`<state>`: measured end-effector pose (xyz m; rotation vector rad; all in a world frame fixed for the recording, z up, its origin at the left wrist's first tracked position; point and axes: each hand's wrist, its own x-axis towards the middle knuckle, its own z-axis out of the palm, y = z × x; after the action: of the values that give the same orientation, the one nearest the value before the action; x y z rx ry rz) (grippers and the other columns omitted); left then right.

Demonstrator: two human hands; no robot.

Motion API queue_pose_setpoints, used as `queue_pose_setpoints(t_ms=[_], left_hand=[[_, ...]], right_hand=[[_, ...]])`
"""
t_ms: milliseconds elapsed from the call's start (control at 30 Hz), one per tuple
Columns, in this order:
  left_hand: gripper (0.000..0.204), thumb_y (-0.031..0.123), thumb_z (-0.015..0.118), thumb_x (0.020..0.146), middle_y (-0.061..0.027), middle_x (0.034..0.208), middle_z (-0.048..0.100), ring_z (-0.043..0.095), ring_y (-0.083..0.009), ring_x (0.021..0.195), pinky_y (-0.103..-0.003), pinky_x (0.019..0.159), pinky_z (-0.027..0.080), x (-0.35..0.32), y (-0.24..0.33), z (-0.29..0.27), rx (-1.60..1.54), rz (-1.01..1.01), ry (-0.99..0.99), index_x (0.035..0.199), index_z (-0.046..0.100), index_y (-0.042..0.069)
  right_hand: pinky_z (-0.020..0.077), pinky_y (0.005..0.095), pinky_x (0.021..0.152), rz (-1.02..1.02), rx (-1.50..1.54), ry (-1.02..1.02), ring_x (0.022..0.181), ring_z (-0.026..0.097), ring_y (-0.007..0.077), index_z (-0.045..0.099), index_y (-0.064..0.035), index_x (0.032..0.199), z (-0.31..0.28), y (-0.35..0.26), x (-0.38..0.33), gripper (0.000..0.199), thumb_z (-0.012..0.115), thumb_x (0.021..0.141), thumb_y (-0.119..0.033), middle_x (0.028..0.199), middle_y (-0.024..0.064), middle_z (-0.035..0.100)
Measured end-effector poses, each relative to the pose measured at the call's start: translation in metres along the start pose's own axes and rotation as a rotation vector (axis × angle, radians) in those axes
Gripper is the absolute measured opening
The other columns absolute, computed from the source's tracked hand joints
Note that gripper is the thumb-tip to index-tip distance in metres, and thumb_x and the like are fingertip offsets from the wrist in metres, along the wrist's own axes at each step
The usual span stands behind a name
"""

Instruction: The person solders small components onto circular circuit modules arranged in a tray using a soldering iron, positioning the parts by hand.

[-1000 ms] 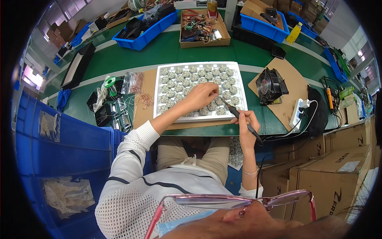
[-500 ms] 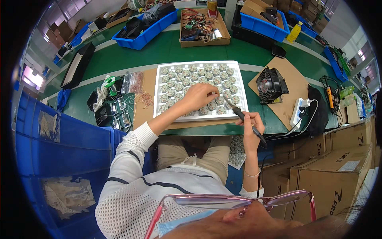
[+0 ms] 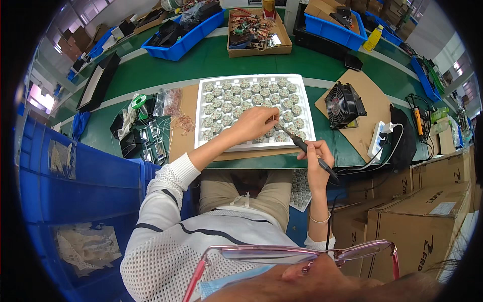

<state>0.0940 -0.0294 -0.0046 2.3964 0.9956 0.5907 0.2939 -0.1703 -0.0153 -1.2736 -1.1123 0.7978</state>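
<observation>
A white foam tray (image 3: 197, 136) filled with rows of small round metal parts (image 3: 245, 94) lies on the bench before me. Over its middle, my left hand (image 3: 259, 122) is closed with thumb and fingertips pinched together; what sits between them is too small to make out. My right hand (image 3: 318, 153) grips a black-handled soldering iron (image 3: 300, 144) just off the tray's near right corner. The iron's thin tip points up and left into the tray, close to my left fingertips. Its cable hangs down beside my right forearm.
Right of the tray, a black fan (image 3: 343, 105) stands on cardboard beside a white power strip (image 3: 378, 139). Left lie a green solder spool (image 3: 138, 102), small modules and thin wires (image 3: 183, 124). Blue bins (image 3: 186, 38) and a cardboard box of parts (image 3: 259, 49) line the far side.
The soldering iron's tip has shifted slightly left, nearer my left fingertips. My left hand has moved a little to the right and stays pinched.
</observation>
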Motion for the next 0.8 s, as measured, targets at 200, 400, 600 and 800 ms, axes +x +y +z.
queue_pose_setpoints(t_ms=[200, 400, 600, 800], left_hand=[[0.013, 0.016, 0.064, 0.091, -0.0149, 0.088, 0.070, 0.067, -0.0357, 0.084, -0.045, 0.073, 0.052, 0.000, 0.004, 0.003, 0.061, 0.027, 0.003, 0.096, 0.065, 0.004], [0.012, 0.018, 0.066, 0.090, -0.0115, 0.088, 0.070, 0.068, -0.0331, 0.082, -0.045, 0.070, 0.052, -0.003, 0.003, 0.002, 0.119, 0.030, 0.048, 0.097, 0.066, 0.007], [0.015, 0.019, 0.066, 0.090, -0.0131, 0.088, 0.071, 0.070, -0.0329, 0.084, -0.043, 0.071, 0.053, -0.005, -0.003, -0.003, -0.009, -0.038, 0.026, 0.098, 0.067, 0.006], [0.014, 0.016, 0.065, 0.091, -0.0160, 0.087, 0.070, 0.068, -0.0354, 0.083, -0.044, 0.072, 0.051, -0.006, 0.002, 0.002, -0.073, 0.022, -0.011, 0.098, 0.064, 0.004]], right_hand=[[0.0498, 0.0246, 0.064, 0.002, -0.012, -0.007, 0.067, 0.066, 0.0106, 0.064, 0.0032, 0.100, -0.001, 0.000, 0.000, 0.017, 0.056, 0.101, -0.012, 0.072, 0.0098, 0.070], [0.0491, 0.0242, 0.066, -0.019, 0.062, 0.033, 0.068, 0.065, 0.0104, 0.063, 0.0032, 0.100, -0.001, -0.002, 0.000, 0.017, 0.055, 0.101, -0.012, 0.073, 0.0091, 0.070], [0.0469, 0.0224, 0.064, -0.033, 0.030, 0.032, 0.067, 0.063, 0.0095, 0.062, 0.0028, 0.097, -0.005, -0.002, 0.000, 0.014, 0.059, 0.100, -0.011, 0.074, 0.0084, 0.069], [0.0433, 0.0221, 0.058, 0.002, -0.008, 0.045, 0.063, 0.058, 0.0068, 0.059, 0.0015, 0.090, -0.005, -0.010, -0.002, 0.013, 0.062, 0.098, -0.008, 0.068, 0.0049, 0.065]])
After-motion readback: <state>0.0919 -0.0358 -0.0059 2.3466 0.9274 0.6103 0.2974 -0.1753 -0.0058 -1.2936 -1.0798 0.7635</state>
